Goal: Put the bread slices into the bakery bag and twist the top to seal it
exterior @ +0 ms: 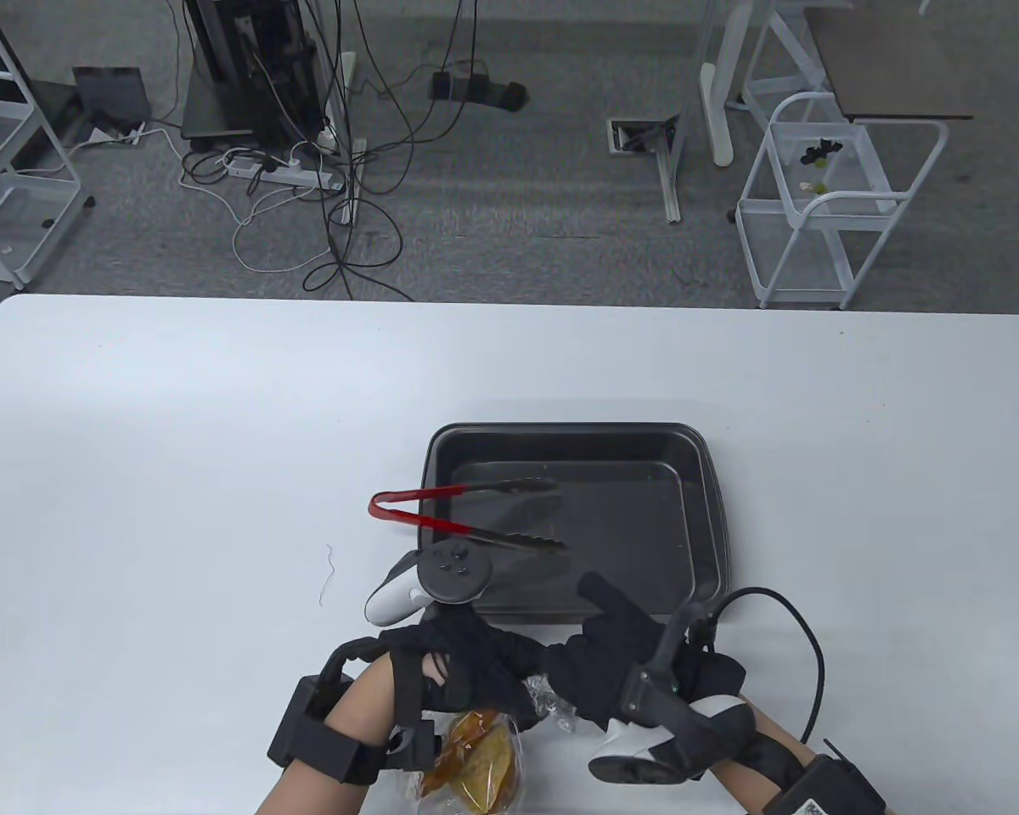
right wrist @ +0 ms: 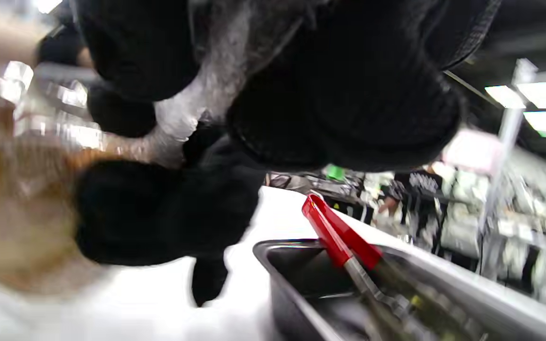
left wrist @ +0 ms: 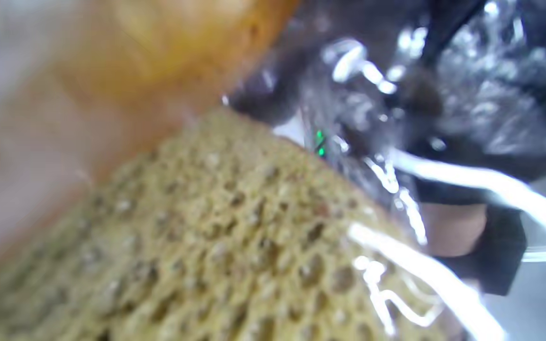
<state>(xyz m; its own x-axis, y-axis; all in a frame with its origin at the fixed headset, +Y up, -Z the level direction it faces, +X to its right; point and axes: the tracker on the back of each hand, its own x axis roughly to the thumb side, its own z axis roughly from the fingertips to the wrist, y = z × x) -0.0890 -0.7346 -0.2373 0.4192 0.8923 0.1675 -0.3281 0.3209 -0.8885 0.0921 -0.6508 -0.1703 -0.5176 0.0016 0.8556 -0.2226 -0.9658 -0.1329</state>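
A clear plastic bakery bag (exterior: 484, 760) with brown bread slices (exterior: 475, 755) inside lies at the table's near edge. Both gloved hands meet over its gathered top (exterior: 548, 700). My left hand (exterior: 475, 671) grips the bag's neck from the left. My right hand (exterior: 599, 666) pinches the crinkled plastic from the right, with one finger sticking out toward the tray. The left wrist view is filled by a porous bread slice (left wrist: 216, 246) under shiny plastic (left wrist: 396, 199). In the right wrist view, black fingers (right wrist: 263, 123) clamp the bunched plastic (right wrist: 192, 113).
A dark baking tray (exterior: 705, 492) sits just beyond the hands, with red-handled tongs (exterior: 458, 514) lying across its left rim. A thin twist of wire or string (exterior: 329, 577) lies on the white table to the left. A cable (exterior: 802, 637) loops off my right wrist.
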